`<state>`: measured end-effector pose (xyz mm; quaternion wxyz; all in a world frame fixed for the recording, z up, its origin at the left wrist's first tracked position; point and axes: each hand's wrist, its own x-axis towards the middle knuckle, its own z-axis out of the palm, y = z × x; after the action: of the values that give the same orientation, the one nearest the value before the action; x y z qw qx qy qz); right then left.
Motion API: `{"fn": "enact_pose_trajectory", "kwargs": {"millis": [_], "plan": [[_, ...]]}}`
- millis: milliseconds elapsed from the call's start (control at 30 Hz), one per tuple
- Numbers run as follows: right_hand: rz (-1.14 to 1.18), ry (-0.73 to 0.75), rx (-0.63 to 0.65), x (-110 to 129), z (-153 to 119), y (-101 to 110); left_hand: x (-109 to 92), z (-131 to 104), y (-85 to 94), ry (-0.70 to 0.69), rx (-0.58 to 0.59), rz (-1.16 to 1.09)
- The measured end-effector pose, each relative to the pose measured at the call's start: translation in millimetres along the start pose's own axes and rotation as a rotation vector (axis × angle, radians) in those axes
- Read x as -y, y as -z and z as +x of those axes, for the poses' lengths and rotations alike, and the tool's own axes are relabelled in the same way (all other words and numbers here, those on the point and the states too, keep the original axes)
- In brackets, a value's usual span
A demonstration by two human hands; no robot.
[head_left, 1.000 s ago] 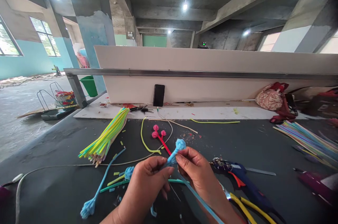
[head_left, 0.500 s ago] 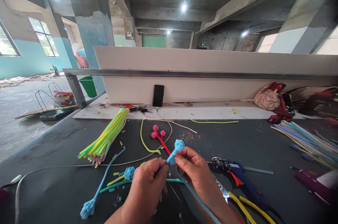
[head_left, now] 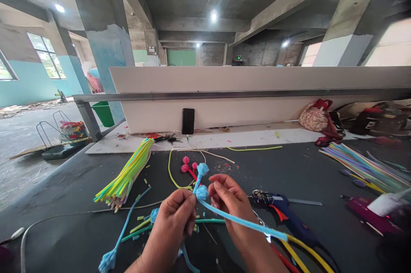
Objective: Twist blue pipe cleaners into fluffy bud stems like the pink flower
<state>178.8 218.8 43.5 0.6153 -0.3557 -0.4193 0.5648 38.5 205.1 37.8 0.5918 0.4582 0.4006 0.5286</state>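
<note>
1. The surface (head_left: pixel 266 168) held a pink sprig (head_left: pixel 185 169) beyond the left hand (head_left: pixel 175 214).
2. That hand pinched the blue sprig (head_left: pixel 201 190); beside it, the right hand (head_left: pixel 233 199), loosely curled, looked empty.
3. Two buds (head_left: pixel 203 169) looked done, the stem (head_left: pixel 244 220) plain.
4. The right hand had withdrawn since earlier, revealing the lower bud (head_left: pixel 202 193).

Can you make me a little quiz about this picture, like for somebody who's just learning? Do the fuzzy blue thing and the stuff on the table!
1. True or false: the left hand is pinching the blue fuzzy piece.
2. Count them: how many pink balls show on the red stem?
3. Fill in the blank: a ____ stands propped against the white board.

Key: 1. True. 2. Three. 3. Phone.
</note>
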Motion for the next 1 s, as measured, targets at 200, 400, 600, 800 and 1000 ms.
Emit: {"fn": "enact_pose_trajectory", "kwargs": {"millis": [200, 400, 600, 800, 1000], "plan": [[-0.269, 0.238, -0.08, 4.4, -11.9, -9.1, 0.2, 7.0, 16.4, 0.166, 0.344, -0.661], [-0.403, 0.26, -0.04, 14.9, -36.0, -23.8, -1.9, 4.8, 27.9, 0.088, 0.649, -0.943], [-0.568, 0.348, -0.024, 11.6, -53.9, -23.8, 1.6, 3.2, 24.9, 0.034, 0.731, -0.841], [-0.806, 0.643, -0.063, 8.8, -65.8, -19.0, -2.2, -0.4, 13.1, 0.044, 0.429, -0.478], [-1.069, 0.926, 0.139, 17.8, -72.7, -0.6, -5.4, -9.1, 0.6, 0.04, 0.276, -0.14]]}}
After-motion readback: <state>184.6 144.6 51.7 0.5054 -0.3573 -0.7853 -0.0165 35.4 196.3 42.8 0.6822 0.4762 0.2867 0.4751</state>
